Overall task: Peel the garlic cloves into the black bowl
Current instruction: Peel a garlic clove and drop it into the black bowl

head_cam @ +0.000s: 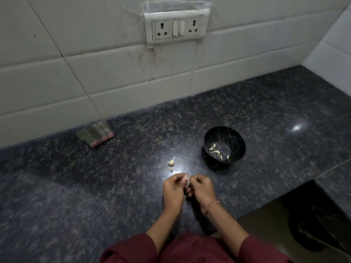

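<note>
Now left hand (173, 190) and right hand (202, 188) pinch one clove (188, 182) between curled fingers (198, 178), bowl (237, 141) at 1 o'clock; likely light, firm, slippery, skin papery, so grip the ends.

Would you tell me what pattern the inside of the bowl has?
Inside, the bowl is black with thin pale crack-like lines; the head view shows it best.
</note>
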